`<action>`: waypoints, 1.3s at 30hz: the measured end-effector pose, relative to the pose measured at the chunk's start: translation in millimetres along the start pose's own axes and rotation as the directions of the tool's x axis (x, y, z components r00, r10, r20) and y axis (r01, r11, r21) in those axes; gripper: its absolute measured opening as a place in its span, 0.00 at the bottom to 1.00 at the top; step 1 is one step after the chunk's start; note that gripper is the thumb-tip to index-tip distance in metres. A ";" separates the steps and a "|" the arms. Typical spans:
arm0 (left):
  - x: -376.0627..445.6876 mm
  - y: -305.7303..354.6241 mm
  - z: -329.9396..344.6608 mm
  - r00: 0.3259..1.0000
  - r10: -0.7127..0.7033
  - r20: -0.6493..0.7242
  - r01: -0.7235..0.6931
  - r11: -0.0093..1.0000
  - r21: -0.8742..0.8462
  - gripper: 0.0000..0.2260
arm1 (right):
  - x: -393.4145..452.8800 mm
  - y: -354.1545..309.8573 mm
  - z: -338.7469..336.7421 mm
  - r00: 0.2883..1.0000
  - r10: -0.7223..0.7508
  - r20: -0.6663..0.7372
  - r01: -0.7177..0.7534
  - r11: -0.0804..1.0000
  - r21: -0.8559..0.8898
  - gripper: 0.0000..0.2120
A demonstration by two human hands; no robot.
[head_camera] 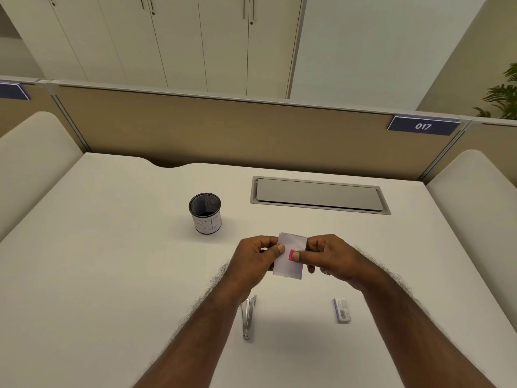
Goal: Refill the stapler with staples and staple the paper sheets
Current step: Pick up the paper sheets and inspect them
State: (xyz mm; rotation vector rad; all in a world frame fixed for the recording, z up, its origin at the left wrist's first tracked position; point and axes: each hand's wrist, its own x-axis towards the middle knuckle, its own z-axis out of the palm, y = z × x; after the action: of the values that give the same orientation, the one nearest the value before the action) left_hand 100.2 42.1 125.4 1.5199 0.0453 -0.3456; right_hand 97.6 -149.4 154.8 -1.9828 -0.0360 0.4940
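White paper sheets [289, 257] pinched mid-frame between left hand [253, 260] and right hand [327, 257] could slip askew before reaching the stapler [247, 317] lying below.

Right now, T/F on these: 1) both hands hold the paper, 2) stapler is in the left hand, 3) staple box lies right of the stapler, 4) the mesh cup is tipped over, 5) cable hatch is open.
1) Both hands, left and right, hold the small white folded paper sheets: true.
2) False: the open silver metal stapler lies on the white desk.
3) The small blue-and-white staple box lies right of the stapler: true.
4) False: the black mesh pen cup stands upright.
5) False: the grey metal cable hatch is shut.
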 end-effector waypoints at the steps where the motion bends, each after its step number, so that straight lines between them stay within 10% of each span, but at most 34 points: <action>1: 0.0 0.3 0.3 1.000 0.002 0.004 -0.002 1.000 -0.001 0.07 | 0.1 0.4 -0.1 1.000 -0.007 0.000 0.007 1.000 0.008 0.08; 18: 5.4 -5.6 -1.1 0.996 -0.015 -0.086 0.017 0.999 0.027 0.04 | -0.9 12.9 -4.6 0.997 0.036 0.066 -0.043 0.993 0.106 0.16; 26: 9.0 -10.3 -4.9 0.976 -0.024 -0.217 0.028 1.000 0.013 0.05 | -10.0 71.9 20.8 0.962 0.193 -0.195 -0.151 0.966 0.211 0.12; 39: 6.8 -13.4 -5.5 0.976 -0.046 -0.212 0.028 0.996 -0.087 0.03 | -10.5 139.5 106.6 0.815 0.243 -0.526 -0.397 0.895 -0.202 0.15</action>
State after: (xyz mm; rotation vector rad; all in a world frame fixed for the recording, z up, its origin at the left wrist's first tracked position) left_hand 104.4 46.0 110.4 1.4697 0.2557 -0.2054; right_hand 23.4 -123.9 -2.6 -2.3832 0.5917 0.1878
